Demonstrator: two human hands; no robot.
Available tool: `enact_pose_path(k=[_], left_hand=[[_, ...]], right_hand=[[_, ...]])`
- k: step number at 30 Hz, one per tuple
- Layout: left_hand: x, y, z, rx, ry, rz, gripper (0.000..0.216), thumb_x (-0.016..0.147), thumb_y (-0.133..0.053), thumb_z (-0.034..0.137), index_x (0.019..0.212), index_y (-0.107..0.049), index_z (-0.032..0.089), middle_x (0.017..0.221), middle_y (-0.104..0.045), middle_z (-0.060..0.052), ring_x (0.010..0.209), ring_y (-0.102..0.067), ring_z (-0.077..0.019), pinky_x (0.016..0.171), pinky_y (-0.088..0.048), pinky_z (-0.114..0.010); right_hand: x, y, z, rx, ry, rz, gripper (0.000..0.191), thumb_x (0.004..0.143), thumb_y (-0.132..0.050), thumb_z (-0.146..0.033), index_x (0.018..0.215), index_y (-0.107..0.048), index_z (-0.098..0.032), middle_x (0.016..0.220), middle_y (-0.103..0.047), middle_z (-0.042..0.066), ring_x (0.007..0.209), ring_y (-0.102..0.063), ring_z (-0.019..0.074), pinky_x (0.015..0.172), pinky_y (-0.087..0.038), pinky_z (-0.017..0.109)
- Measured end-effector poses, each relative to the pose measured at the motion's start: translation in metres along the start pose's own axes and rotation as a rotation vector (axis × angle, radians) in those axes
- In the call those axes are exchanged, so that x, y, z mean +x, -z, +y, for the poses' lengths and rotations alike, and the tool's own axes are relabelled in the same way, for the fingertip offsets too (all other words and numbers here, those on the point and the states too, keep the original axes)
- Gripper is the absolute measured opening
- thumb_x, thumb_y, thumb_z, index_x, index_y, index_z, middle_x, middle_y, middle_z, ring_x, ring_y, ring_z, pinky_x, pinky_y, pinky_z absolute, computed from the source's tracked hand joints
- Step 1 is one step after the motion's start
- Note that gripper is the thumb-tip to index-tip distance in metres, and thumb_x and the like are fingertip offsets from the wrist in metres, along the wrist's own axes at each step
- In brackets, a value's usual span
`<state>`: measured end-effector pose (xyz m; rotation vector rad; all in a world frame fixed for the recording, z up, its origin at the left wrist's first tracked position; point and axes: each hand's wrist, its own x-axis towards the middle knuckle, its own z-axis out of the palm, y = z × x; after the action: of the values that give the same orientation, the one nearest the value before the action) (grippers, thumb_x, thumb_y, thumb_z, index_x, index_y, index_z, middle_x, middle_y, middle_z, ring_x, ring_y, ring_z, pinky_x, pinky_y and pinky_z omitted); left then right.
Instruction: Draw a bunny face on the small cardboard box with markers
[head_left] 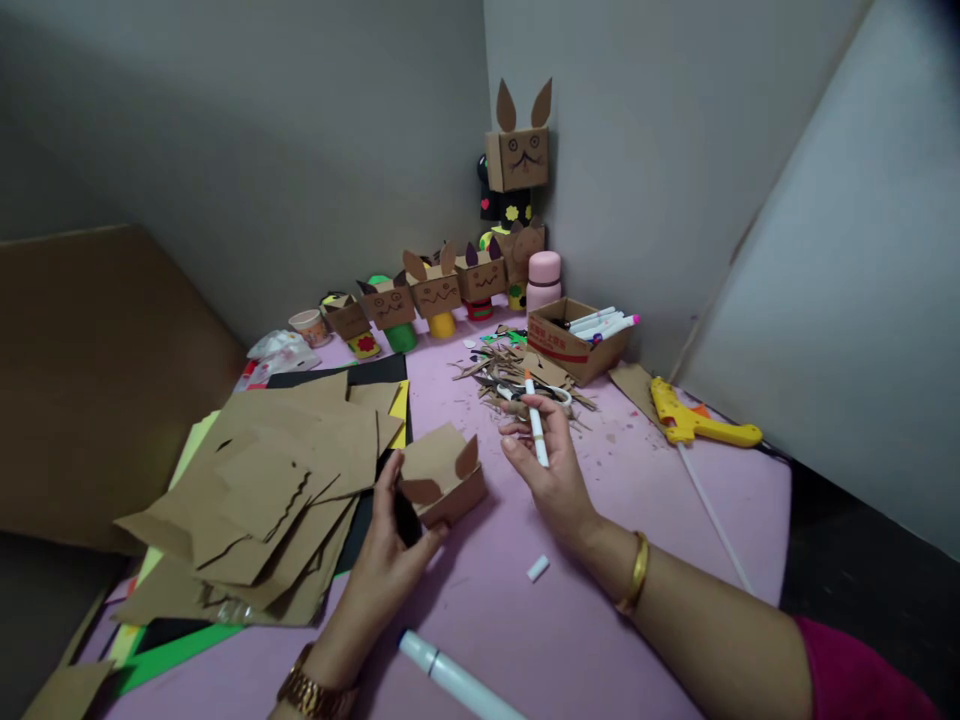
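My left hand [390, 545] grips a small brown cardboard box [439, 475] with two ear-shaped flaps, holding it at its near left corner just above the pink table [525, 640]. My right hand [551, 480] holds a white marker with an orange tip [535, 425], tip pointing away from me, a little to the right of the box. A small white marker cap [538, 568] lies on the table below my right wrist. Another white marker with a blue band [450, 675] lies near the table's front edge.
A pile of cut cardboard sheets [277, 490] lies at left over black, yellow and green paper. Cardboard scraps and scissors [525, 390] sit beyond my hands. A box of markers [574, 340], a yellow glue gun [697, 420] and several cardboard animal figures [435, 290] stand at the back.
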<state>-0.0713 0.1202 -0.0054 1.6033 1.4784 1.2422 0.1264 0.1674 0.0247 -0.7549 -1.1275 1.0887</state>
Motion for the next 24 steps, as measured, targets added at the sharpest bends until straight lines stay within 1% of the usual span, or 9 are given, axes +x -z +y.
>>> enact_pose_path(k=[4,7,9,10,12,14,16,19,24], left_hand=[[-0.006,-0.002,0.002,0.073,-0.123,0.146,0.092,0.073,-0.074,0.038,0.144,-0.018,0.023,0.152,-0.025,-0.018,0.143,-0.021,-0.0368,0.116,-0.015,-0.056],[-0.020,-0.001,0.013,0.110,-0.354,0.377,0.063,0.084,-0.061,0.037,0.136,-0.027,0.025,0.144,-0.028,-0.011,0.140,-0.024,-0.0322,0.116,-0.016,-0.051],[-0.030,-0.005,0.024,0.148,-0.518,0.471,0.049,0.081,-0.066,0.026,0.123,-0.043,0.033,0.136,-0.038,-0.002,0.130,-0.036,-0.0281,0.113,-0.024,-0.043],[-0.033,-0.010,0.029,0.179,-0.543,0.418,0.038,0.078,-0.069,0.019,0.111,-0.057,0.032,0.121,-0.052,-0.001,0.116,-0.049,-0.0270,0.106,-0.034,-0.040],[-0.036,-0.024,0.038,0.273,-0.583,0.146,0.029,0.077,-0.068,0.013,0.099,-0.070,0.030,0.093,-0.070,-0.003,0.086,-0.064,-0.0244,0.080,-0.050,-0.034],[-0.035,-0.042,0.044,0.552,-0.629,-0.320,0.040,0.086,-0.054,0.011,0.123,-0.060,0.024,0.119,-0.069,-0.011,0.096,-0.065,-0.0281,0.078,-0.052,-0.040],[-0.033,-0.059,0.047,0.705,-0.572,-0.536,0.051,0.088,-0.045,0.003,0.135,-0.047,0.021,0.137,-0.058,-0.014,0.099,-0.063,-0.0269,0.079,-0.052,-0.042],[-0.032,-0.074,0.049,0.713,-0.533,-0.611,0.042,0.087,-0.051,0.003,0.123,-0.057,0.022,0.121,-0.068,-0.007,0.088,-0.063,-0.0217,0.075,-0.053,-0.034],[-0.036,-0.076,0.043,0.665,-0.472,-0.551,0.029,0.084,-0.050,-0.003,0.093,-0.067,0.019,0.084,-0.071,-0.004,0.077,-0.063,-0.0194,0.068,-0.053,-0.028]], right_hand=[[0.005,0.003,-0.002,0.029,0.020,0.039,0.042,0.083,-0.064,-0.035,0.116,-0.041,-0.026,0.119,-0.055,0.006,0.088,-0.057,0.0150,0.084,-0.045,0.033],[0.007,0.005,-0.001,0.063,0.047,0.071,0.044,0.084,-0.064,-0.034,0.119,-0.039,-0.027,0.120,-0.055,0.005,0.088,-0.058,0.0141,0.082,-0.046,0.031],[0.008,0.005,0.000,0.084,0.064,0.094,0.045,0.083,-0.066,-0.032,0.120,-0.039,-0.028,0.120,-0.054,0.004,0.088,-0.057,0.0133,0.081,-0.045,0.030],[0.008,0.005,0.001,0.091,0.070,0.101,0.046,0.083,-0.066,-0.032,0.120,-0.039,-0.028,0.120,-0.054,0.004,0.087,-0.057,0.0131,0.080,-0.045,0.030],[0.008,0.004,0.002,0.097,0.075,0.102,0.048,0.082,-0.067,-0.031,0.121,-0.039,-0.028,0.120,-0.054,0.004,0.087,-0.058,0.0131,0.080,-0.045,0.030],[0.007,0.003,0.002,0.091,0.077,0.096,0.048,0.082,-0.067,-0.031,0.121,-0.039,-0.028,0.120,-0.055,0.004,0.087,-0.059,0.0134,0.081,-0.045,0.031],[0.007,0.001,0.003,0.087,0.081,0.097,0.047,0.083,-0.067,-0.030,0.121,-0.039,-0.029,0.120,-0.055,0.004,0.087,-0.059,0.0129,0.081,-0.044,0.031],[0.005,0.000,0.004,0.091,0.084,0.092,0.046,0.083,-0.067,-0.029,0.120,-0.040,-0.030,0.121,-0.055,0.003,0.086,-0.058,0.0120,0.080,-0.044,0.030],[0.002,0.000,0.006,0.070,0.053,0.054,0.042,0.085,-0.065,-0.031,0.119,-0.041,-0.029,0.121,-0.056,0.004,0.086,-0.057,0.0130,0.081,-0.046,0.031]])
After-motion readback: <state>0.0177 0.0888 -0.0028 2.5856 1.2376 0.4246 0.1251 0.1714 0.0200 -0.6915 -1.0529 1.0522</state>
